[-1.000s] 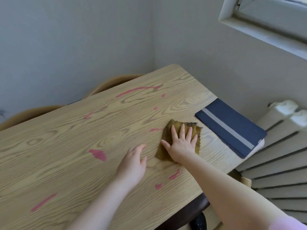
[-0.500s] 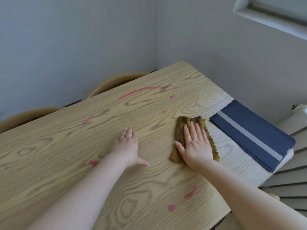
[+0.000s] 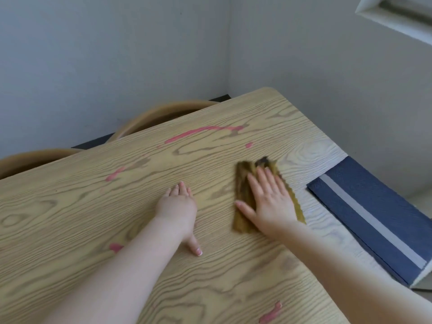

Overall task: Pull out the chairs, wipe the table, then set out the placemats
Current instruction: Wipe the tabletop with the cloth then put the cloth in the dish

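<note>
While pink smears (image 3: 203,133) remain across the desk (image 3: 70,218), the right hand (image 3: 268,202) presses the cloth (image 3: 243,183) flat, fingers spread; left hand (image 3: 177,206) braces flat; placemats (image 3: 374,213) wait folded at right.

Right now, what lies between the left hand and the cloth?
Head view: only bare wood of the table between the left hand and the cloth; no stain.

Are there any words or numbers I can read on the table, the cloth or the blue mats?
None: no words, numbers or labels show anywhere.
The table has only wood grain and pink smears.
The blue placemats have just a plain grey stripe.
The cloth under the right hand is plain and blurred.
</note>
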